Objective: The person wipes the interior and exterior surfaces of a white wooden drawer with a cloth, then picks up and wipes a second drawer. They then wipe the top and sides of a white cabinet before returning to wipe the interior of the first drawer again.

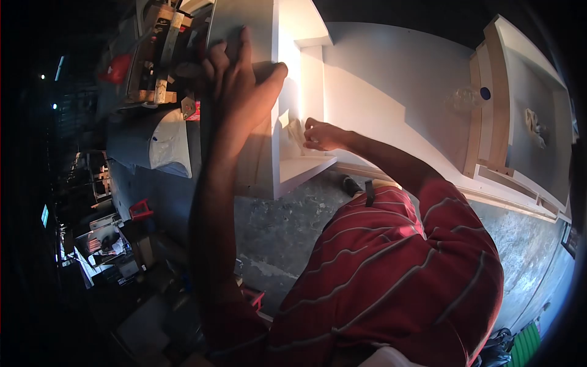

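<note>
A white box-like cabinet (264,131) stands in front of me, its inside brightly lit. My left hand (244,82) is spread open on the outer face of its side panel, thumb toward the front edge. Inside the cabinet's opening, near the bottom panel (306,168), my right hand (324,136) has its fingers curled around a pale, crumpled cloth (296,133). The cloth lies against the inner wall, and part of it is hidden by the fingers.
A clear plastic bottle (468,98) with a blue cap lies on the white panel (379,79) to the right. Beyond it, a pale crumpled rag (535,128) rests in a wood-edged frame (489,92). A small red stool (140,209) stands on the concrete floor (269,226) at left.
</note>
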Demonstrator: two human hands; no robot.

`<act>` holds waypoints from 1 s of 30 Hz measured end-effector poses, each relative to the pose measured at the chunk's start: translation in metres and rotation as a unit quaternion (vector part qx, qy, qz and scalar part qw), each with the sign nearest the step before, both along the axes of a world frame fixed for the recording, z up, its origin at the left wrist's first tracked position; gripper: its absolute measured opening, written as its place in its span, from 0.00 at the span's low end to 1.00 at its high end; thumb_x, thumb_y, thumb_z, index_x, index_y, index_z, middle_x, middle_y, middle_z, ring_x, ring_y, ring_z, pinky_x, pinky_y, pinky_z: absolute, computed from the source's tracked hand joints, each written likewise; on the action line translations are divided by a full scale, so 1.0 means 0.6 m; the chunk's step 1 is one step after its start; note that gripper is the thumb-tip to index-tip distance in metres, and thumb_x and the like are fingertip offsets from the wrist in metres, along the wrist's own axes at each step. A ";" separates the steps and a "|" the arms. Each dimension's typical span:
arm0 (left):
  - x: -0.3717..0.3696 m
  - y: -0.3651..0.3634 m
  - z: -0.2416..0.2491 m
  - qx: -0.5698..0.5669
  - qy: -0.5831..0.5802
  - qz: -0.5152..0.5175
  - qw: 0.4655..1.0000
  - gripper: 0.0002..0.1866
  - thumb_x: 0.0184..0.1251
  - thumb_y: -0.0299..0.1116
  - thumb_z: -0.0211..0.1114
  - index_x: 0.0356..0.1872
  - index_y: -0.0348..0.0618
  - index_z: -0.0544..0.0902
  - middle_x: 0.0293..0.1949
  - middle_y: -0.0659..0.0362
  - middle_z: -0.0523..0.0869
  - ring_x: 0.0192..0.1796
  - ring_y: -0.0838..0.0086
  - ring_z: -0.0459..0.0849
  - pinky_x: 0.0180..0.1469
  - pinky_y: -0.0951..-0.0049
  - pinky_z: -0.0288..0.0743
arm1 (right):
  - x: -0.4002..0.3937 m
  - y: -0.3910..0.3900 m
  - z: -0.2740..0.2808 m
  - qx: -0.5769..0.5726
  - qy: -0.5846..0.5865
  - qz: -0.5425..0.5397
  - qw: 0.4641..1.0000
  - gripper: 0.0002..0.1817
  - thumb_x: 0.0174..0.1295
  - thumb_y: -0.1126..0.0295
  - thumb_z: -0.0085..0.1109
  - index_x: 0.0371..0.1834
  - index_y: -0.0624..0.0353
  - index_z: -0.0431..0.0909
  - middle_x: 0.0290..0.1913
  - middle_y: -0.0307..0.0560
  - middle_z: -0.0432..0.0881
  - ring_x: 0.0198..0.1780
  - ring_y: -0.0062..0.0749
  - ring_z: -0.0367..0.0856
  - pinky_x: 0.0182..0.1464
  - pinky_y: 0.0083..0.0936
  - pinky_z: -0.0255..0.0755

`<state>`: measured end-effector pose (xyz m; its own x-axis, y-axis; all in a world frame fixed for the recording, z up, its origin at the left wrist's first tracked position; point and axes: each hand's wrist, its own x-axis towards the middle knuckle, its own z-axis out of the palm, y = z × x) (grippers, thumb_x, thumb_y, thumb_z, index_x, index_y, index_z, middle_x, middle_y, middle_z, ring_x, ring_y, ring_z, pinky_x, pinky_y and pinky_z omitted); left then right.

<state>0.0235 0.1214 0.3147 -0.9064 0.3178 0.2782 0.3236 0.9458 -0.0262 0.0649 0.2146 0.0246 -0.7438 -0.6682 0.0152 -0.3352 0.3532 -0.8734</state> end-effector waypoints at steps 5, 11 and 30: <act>0.007 -0.017 0.006 0.032 0.017 -0.044 0.998 0.39 0.50 0.46 0.67 0.65 0.47 0.66 0.60 0.42 0.66 0.62 0.51 0.61 0.64 0.56 0.55 | 0.018 -0.038 -0.092 -0.110 0.099 0.032 0.988 0.18 0.57 0.64 0.58 0.51 0.47 0.72 0.54 0.46 0.69 0.63 0.40 0.63 0.59 0.33 0.62; 0.017 -0.001 0.021 0.031 -0.002 -0.056 0.998 0.39 0.48 0.45 0.67 0.65 0.44 0.66 0.56 0.38 0.64 0.62 0.46 0.61 0.63 0.51 0.56 | -0.049 -0.017 -0.134 0.076 0.308 0.225 0.921 0.23 0.56 0.62 0.57 0.58 0.40 0.71 0.54 0.36 0.70 0.62 0.30 0.62 0.58 0.34 0.57; 0.025 0.000 0.024 0.065 -0.047 -0.048 0.996 0.36 0.55 0.41 0.64 0.67 0.49 0.64 0.59 0.46 0.65 0.62 0.55 0.64 0.64 0.58 0.57 | -0.352 0.017 -0.152 0.152 0.246 -0.255 0.923 0.12 0.61 0.73 0.47 0.45 0.52 0.77 0.50 0.42 0.75 0.56 0.40 0.71 0.52 0.31 0.71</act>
<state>0.0386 0.1214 0.3293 -0.8978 0.3706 0.2379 0.4073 0.9041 0.1288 -0.1465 0.2250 -0.0666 -0.9156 -0.2620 0.3051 -0.3874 0.7778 -0.4949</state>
